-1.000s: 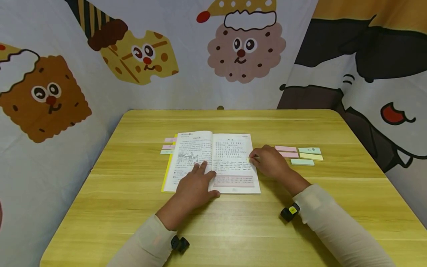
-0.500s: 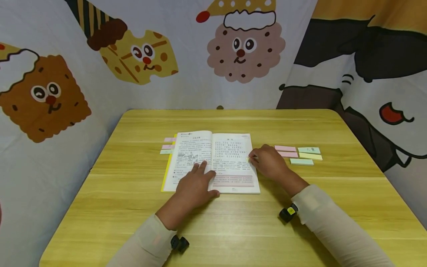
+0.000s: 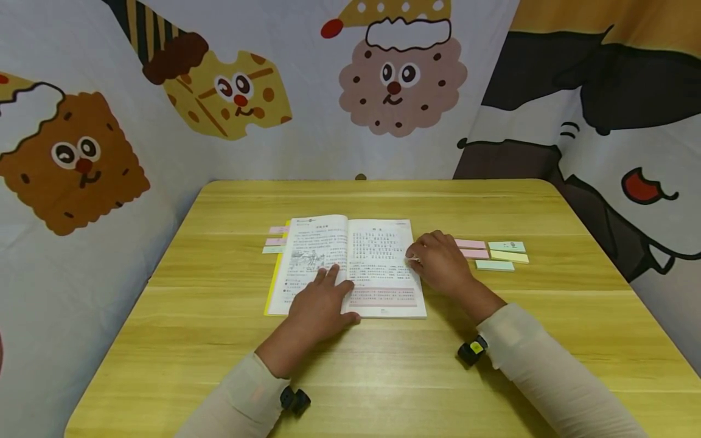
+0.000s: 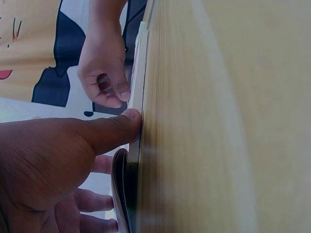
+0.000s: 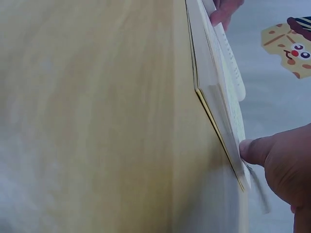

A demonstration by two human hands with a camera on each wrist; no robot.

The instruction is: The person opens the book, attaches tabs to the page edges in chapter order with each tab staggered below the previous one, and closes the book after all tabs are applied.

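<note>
An open book (image 3: 378,249) with printed pages lies on the wooden table. My left hand (image 3: 320,304) rests spread across the lower left page and the fold, its thumb at the near edge. At the right page's outer edge, my right hand (image 3: 438,261) has its fingers curled, thumb and forefinger together on a thin sticky note (image 5: 258,187). In the right wrist view, this strip juts past the page edge under the right thumb (image 5: 255,149); most of it is hidden in the head view. Pink and green sticky tabs (image 3: 274,250) stick out from the book's left side.
Several pink, green and yellow sticky notes (image 3: 509,256) lie on the table (image 3: 383,377) to the right of my right hand. A cartoon-printed cloth (image 3: 317,146) hangs behind the table and along its sides.
The right hand's fingers shift slightly up and outward at the page edge, and the yellowish bit seen at its fingertips now looks pale. The left hand and book stay put.
</note>
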